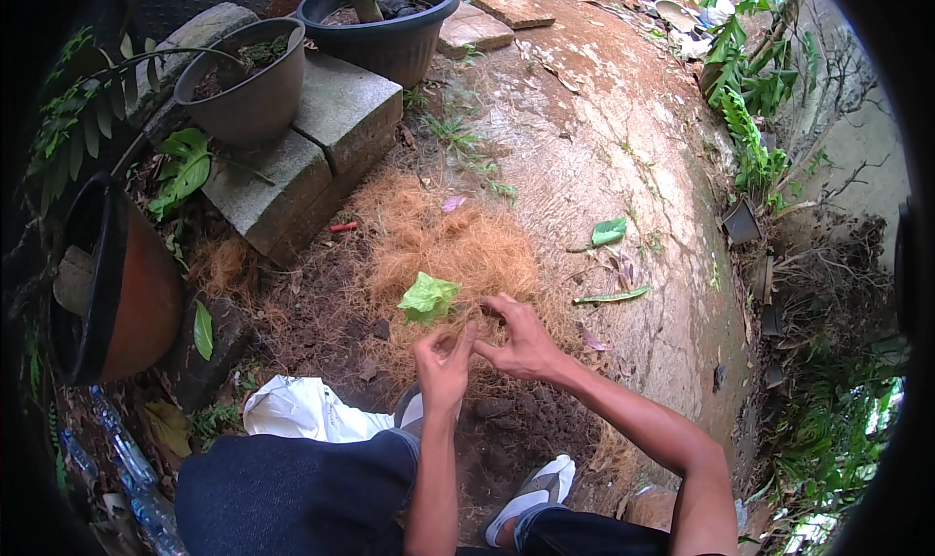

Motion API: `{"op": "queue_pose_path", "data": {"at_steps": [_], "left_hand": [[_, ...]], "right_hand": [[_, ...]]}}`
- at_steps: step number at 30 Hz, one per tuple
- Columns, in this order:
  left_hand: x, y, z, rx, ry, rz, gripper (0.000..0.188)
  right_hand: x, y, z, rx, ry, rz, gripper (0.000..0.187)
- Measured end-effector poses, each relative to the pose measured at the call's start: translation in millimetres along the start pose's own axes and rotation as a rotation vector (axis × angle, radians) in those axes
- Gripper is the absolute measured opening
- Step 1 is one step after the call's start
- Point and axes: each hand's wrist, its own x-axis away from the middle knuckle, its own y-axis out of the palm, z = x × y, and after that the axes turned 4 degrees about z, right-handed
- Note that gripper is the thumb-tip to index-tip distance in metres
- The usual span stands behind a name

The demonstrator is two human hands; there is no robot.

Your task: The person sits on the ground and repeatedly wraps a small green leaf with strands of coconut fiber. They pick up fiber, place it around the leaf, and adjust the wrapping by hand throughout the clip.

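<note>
Both my hands come together over a pile of loose brown fibre (458,254), which looks like coconut husk fibre, spread on dark soil. My left hand (443,366) is closed in a pinch, its fingertips at the pile's near edge. Right beside it, my right hand (523,342) has its fingers bent inward, thumb toward the left hand. Strands lie around the fingertips, but what is pinched between them is too small to tell. Just beyond the left hand, a bright green lobed leaf (427,298) stands out against the fibre; its stem is hidden.
Concrete blocks (282,181) at the left bear a grey pot (243,89); a larger dark pot (380,25) stands behind. A brown pot (136,293) lies tipped at far left. A white sack (312,410) is by my knee. Loose leaves (609,231) dot the ground.
</note>
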Motion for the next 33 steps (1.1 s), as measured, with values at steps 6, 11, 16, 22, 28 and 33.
{"op": "queue_pose_path", "data": {"at_steps": [6,11,16,22,28,33], "left_hand": [[-0.7,1.1,5.6,0.028,-0.038,-0.107,0.023],[1.4,1.1,4.7,0.059,-0.042,-0.151,0.026],[-2.3,-3.6,1.0,-0.001,-0.026,-0.205,0.028],[-3.3,-3.4,0.2,0.114,-0.13,-0.193,0.023],[-6.4,0.2,12.6,0.291,-0.221,-0.115,0.035],[-2.8,1.9,24.7,0.257,-0.256,-0.055,0.042]], "right_hand": [[0.0,6.4,25.0,0.002,-0.097,0.081,0.066],[2.9,-1.4,18.2,0.041,-0.089,0.028,0.067],[0.4,-4.2,21.6,0.034,-0.03,-0.097,0.079],[-0.3,0.6,33.8,-0.081,-0.001,-0.071,0.08],[-5.8,-3.8,27.3,-0.345,0.062,-0.014,0.085],[-1.7,-7.8,6.4,-0.435,0.21,0.042,0.089]]}}
